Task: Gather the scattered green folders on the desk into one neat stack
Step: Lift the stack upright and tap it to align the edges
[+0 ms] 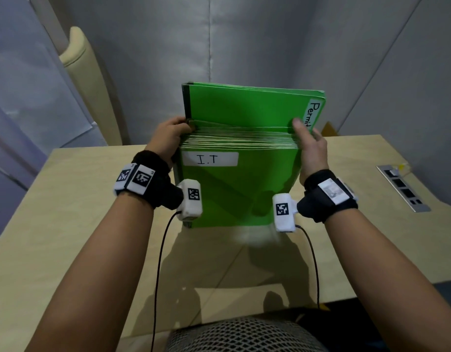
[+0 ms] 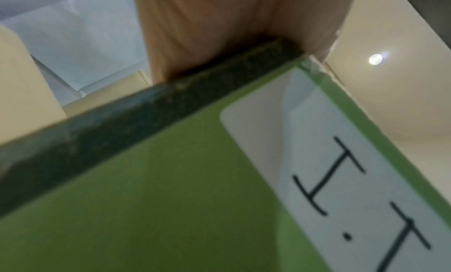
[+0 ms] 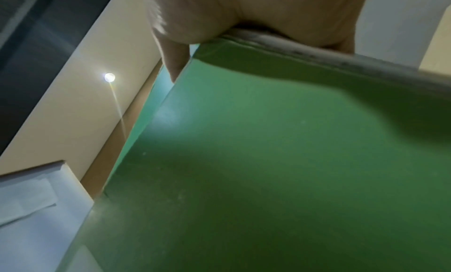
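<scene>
A thick bundle of green folders (image 1: pixel 234 189) stands upright on its lower edge on the desk (image 1: pixel 74 224). The front folder carries a white label reading "I.T" (image 1: pixel 210 158). A taller green folder (image 1: pixel 244 107) at the back sticks up above the rest, with a label reading "Permit". My left hand (image 1: pixel 172 134) grips the bundle's upper left side and my right hand (image 1: pixel 309 143) grips its upper right side. In the left wrist view the palm presses the dark spine (image 2: pixel 146 110) beside the "I.T" label (image 2: pixel 341 170). The right wrist view shows the front folder's green cover (image 3: pixel 268 160) under my palm.
A pale wooden desk runs left and right of the folders. A socket panel (image 1: pixel 403 188) is set into the desk at the right. A beige chair back (image 1: pixel 84 69) stands behind the desk at the left, before a grey wall. A mesh chair (image 1: pixel 244 336) is below me.
</scene>
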{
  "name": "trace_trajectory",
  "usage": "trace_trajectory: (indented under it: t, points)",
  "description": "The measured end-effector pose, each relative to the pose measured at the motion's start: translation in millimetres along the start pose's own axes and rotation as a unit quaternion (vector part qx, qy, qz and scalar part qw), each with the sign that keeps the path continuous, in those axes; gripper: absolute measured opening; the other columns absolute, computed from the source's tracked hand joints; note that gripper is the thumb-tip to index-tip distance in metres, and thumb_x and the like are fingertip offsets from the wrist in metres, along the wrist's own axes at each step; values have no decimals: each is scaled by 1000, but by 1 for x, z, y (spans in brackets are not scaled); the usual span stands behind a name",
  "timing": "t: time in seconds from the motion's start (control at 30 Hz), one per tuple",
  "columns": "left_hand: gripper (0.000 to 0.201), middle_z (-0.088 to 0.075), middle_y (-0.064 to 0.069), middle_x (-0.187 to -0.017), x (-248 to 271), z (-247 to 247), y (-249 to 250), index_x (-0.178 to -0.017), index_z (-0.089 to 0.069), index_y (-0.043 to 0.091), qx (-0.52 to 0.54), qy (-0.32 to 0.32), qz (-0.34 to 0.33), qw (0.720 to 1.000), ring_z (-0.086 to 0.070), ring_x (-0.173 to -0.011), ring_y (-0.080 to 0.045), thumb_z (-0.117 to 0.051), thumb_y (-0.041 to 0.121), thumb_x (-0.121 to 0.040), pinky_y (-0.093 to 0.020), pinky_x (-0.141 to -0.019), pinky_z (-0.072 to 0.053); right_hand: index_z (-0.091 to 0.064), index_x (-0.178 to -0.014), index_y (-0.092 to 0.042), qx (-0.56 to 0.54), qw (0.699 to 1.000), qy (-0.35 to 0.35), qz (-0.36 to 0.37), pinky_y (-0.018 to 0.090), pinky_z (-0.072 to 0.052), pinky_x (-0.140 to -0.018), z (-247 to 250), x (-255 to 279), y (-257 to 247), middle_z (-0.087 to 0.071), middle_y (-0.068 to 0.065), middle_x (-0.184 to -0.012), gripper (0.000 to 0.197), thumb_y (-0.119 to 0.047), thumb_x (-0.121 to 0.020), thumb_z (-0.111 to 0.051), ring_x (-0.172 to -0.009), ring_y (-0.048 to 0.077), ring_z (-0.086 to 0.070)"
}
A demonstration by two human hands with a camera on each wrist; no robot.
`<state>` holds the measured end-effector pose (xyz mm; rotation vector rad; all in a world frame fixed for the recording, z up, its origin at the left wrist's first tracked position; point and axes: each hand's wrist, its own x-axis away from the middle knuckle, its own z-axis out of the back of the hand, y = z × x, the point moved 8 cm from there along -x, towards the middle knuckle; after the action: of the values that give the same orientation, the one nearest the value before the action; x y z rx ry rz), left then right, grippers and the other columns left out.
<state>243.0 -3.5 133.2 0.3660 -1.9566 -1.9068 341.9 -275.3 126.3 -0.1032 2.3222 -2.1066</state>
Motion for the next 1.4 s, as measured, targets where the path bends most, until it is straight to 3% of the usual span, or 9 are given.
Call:
trace_trajectory:
  t: [0.2,0.37,0.43,0.57,0.67,0.8,1.13,1.3,1.4]
  points:
    - [10,-54,-1,-80,12,-7,7,-76,-56,17,-10,-11,29,999,-50,-72,-16,-56,27,-77,-26,-66,-41,-57,-98,19,44,998,55,1,33,-41,-83,9,-6,1,-59,7,-94,28,-3,-90,-42,-98,23,-51]
    - [78,-53,-5,-140,14,-17,31,-131,-55,32,-21,-35,14,999,-49,-128,-27,-58,76,-66,-52,-107,-35,-66,-99,6,51,998,41,-9,34,-41,-88,8,0,-6,-58,6,-97,30,-14,-87,-47,-98,23,-53]
    - [77,-60,-10,-129,14,-16,42,-129,-56,28,13,-12,13,1000,-58,-117,-31,-51,76,-69,-51,-100,-44,-66,-90,-14,41,999,19,3,34,-39,-86,3,5,-14,-61,1,-94,25,-33,-79,-55,-92,19,-53]
    - [63,-62,-10,-118,10,-21,49,-127,-54,21,5,8,27,1000,-61,-103,-26,-44,66,-84,-39,-91,-48,-44,-142,-29,55,998,-1,-1,47,-29,-111,-7,5,-32,-44,2,-149,78,-74,-79,-46,-131,18,-42]
    - [57,-62,-9,-108,8,-24,45,-126,-54,15,-5,8,47,999,-62,-90,-23,-46,57,-88,-29,-72,-52,-38,-144,-42,69,997,1,-37,55,-25,-113,-9,-2,-39,-36,3,-154,98,-93,-59,-43,-139,25,-36]
    - [52,-61,-7,-95,6,-26,45,-121,-57,12,28,-8,47,998,-63,-91,-29,-44,53,-90,-36,-80,-52,-59,-122,-24,59,995,6,-77,32,-42,-80,-10,-8,-36,-60,4,-127,74,-75,-69,-51,-114,23,-55]
    - [74,-67,-16,-115,8,-9,9,-132,-52,5,158,-39,39,986,-69,-96,-29,-36,62,-89,-33,-77,-55,-56,-133,-27,19,996,33,-78,47,-38,-105,-10,-19,-22,-53,6,-142,107,-85,-42,-58,-128,28,-50]
    - [64,-71,-10,-103,7,-11,9,-123,-58,7,167,-45,27,985,-71,-86,-23,-33,58,-92,-29,-73,-55,-51,-137,-35,-9,997,68,-29,48,-32,-112,-5,-8,-16,-48,-1,-146,90,-86,-62,-51,-132,19,-45]
    - [57,-69,-6,-108,8,-9,-6,-121,-61,12,110,-43,23,993,-66,-97,-24,-49,52,-82,-36,-88,-51,-57,-131,-24,-17,997,72,-15,44,-34,-111,0,-6,-6,-56,-2,-128,61,-58,-80,-57,-122,17,-48]
